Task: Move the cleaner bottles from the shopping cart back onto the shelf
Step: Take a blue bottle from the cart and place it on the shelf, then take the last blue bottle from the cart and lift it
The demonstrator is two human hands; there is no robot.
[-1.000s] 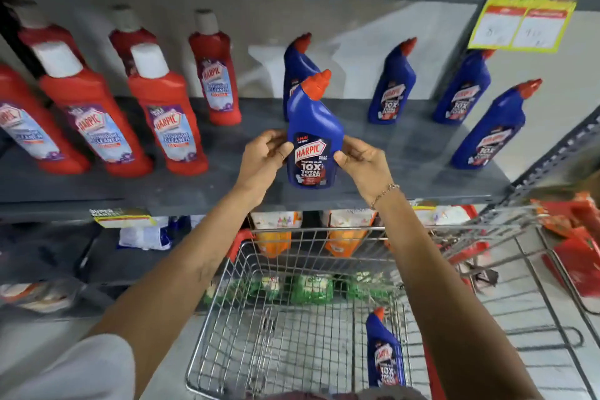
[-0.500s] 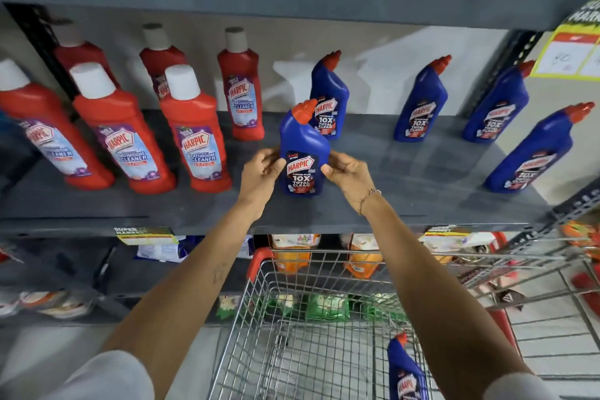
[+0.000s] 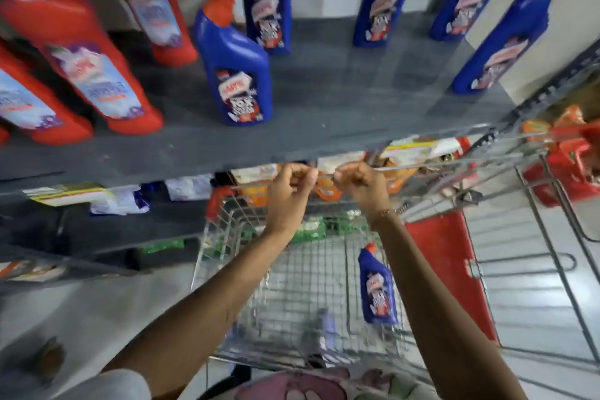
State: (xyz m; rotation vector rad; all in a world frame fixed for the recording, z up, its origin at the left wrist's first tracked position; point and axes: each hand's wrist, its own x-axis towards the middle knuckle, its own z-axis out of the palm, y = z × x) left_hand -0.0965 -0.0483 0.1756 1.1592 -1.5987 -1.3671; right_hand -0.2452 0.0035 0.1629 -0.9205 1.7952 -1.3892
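Looking down from the head camera, the view was blurred by motion. A dark grey shelf board (image 3: pixel 324 114) ran across the upper half. Near its front edge stood a blue plastic cleaner bottle with an orange angled cap (image 3: pixel 235 75), upright and free of both hands. Behind it and to the right stood 4 more blue cleaner bottles (image 3: pixel 383 0), well apart from one another along the shelf. To the left stood several red plastic cleaner bottles with pale labels (image 3: pixel 94 75).

Below the shelf edge, both bare hands hung over the silver wire shopping cart (image 3: pixel 292 295). The left hand (image 3: pixel 289 191) had its fingers loosely curled and held nothing. The right hand (image 3: pixel 360 185), with a thin bracelet at its wrist, was likewise curled and empty. The 2 hands were close together but not touching.

Inside the cart, 1 blue cleaner bottle with an orange cap (image 3: pixel 376 286) lay against the right side of the wire basket, beside the right forearm. A red plastic panel (image 3: pixel 448 269) stood just right of the cart. Packets filled the lower shelves; they were too blurred to identify.
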